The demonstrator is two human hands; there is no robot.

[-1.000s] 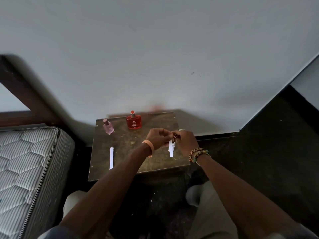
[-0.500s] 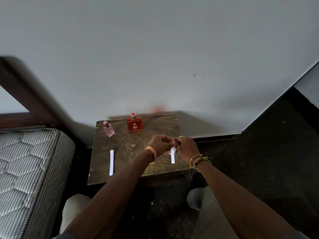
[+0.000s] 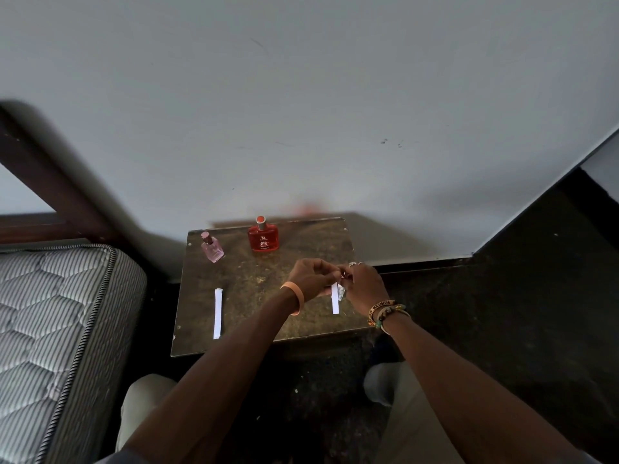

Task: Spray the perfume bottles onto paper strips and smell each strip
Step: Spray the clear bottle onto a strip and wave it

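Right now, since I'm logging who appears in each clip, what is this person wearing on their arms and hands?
The left hand has one plain orange band at the wrist. The right hand has stacked bracelets, one orange with dark lettering, others beaded, and a silver ring. No sleeves show near the wrists.

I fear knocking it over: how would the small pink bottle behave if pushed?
The pink bottle looks tall and narrow on a small base, so a push near its cap would probably tip it. It appears to be glass, so it is likely fragile and heavy for its size.
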